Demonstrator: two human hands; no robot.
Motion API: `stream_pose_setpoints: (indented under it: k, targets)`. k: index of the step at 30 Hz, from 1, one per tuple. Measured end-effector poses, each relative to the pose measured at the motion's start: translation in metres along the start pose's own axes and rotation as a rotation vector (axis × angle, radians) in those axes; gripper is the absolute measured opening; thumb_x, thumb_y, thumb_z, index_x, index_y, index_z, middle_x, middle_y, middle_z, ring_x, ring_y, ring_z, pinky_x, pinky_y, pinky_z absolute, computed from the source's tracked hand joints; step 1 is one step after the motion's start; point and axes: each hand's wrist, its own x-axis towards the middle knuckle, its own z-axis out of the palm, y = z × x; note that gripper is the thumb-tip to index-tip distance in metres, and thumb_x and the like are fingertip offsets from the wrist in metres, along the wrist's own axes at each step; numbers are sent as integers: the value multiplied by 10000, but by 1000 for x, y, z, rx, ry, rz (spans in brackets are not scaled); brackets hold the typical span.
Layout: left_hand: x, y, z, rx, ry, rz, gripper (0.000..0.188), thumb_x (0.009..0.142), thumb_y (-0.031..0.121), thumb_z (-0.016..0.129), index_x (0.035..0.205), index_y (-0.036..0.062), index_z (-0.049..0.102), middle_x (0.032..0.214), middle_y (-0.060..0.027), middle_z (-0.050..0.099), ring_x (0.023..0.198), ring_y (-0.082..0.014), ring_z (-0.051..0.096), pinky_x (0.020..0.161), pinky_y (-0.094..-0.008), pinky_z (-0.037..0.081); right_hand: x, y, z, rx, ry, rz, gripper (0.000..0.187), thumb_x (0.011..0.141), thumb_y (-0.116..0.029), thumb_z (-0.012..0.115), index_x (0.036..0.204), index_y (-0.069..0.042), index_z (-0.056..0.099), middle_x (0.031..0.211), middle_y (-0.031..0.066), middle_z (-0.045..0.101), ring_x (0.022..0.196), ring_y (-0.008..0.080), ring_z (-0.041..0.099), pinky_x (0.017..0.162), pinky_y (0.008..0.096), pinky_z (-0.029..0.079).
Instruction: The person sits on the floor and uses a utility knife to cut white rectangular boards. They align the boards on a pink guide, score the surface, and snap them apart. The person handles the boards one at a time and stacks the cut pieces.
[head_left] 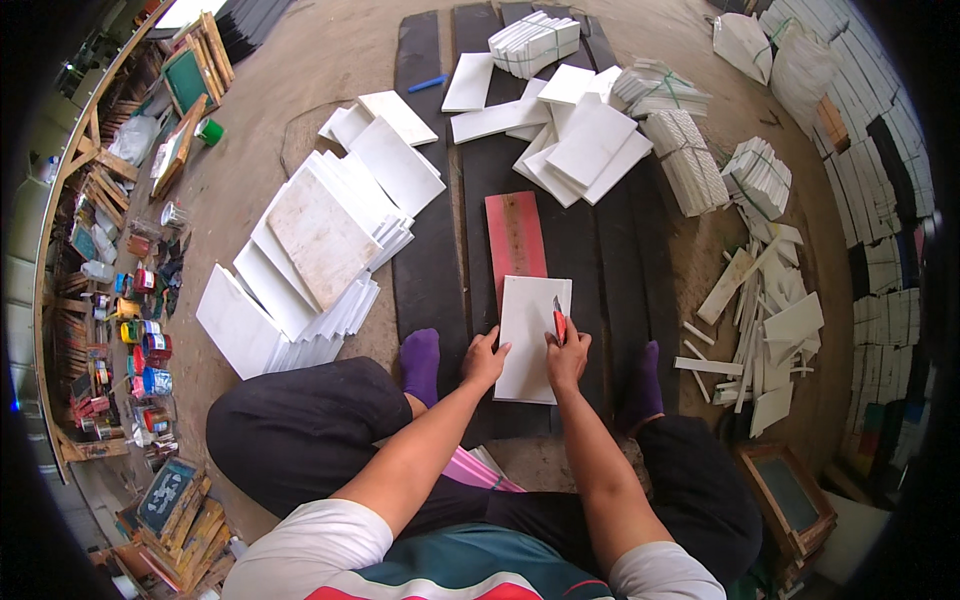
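A white rectangular board lies in front of me, its far end over a pink-red strip with a worn brown line down its middle. At the board's left edge, my left hand grips it, with the thumb on the top face. My right hand is closed round a red utility knife, its blade pointing away from me over the right part of the board. That hand also rests by the board's right edge.
Black planks run under the work. A fanned heap of white boards stands at left, with more loose boards ahead. Tied bundles and white offcuts lie at right. A blue pen lies far ahead; paint jars line the left.
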Motion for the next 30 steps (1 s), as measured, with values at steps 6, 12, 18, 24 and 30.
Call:
stream_pose_setpoints:
  k: [6,12,18,24,30]
  targets:
    - [-2,3,5,26,39,33,632,928,402,749,1512,251,561,1221,-113,621,1145,-335,656,948,-473,545,-1,2,1,-24,-75,17,523,886,-282,806,1381,-174,675,1123,136,641,1056,344,660,937,446,524]
    - [-5,12,2,38,36,4,627,935,388,741,1517,248,552,1249,-107,615,1163,-340,653,940,-480,550,3,-1,-1,-44,-79,-3,504,879,-286,808,1359,-185,692,1122,123,653,1055,338,671,921,446,526]
    - [-5,17,-1,-31,23,-20,642,914,349,775,1503,185,578,1220,-146,639,1173,-359,644,990,-460,520,5,3,0,-57,-75,-22,534,866,-300,817,1375,-208,687,1117,118,656,1048,343,677,927,452,526]
    - [-1,12,3,-59,30,-50,647,904,351,786,1493,170,588,1216,-172,649,1176,-366,642,997,-461,516,1,-5,-5,-117,-50,58,632,846,-340,834,1434,-206,644,1238,116,634,1147,335,654,969,453,525]
    - [5,-2,12,-10,55,-11,643,893,374,792,1492,259,590,1186,-132,669,1133,-357,671,947,-475,549,4,4,0,-97,-58,38,686,825,-360,847,1444,-162,630,1268,106,629,1172,333,649,980,451,522]
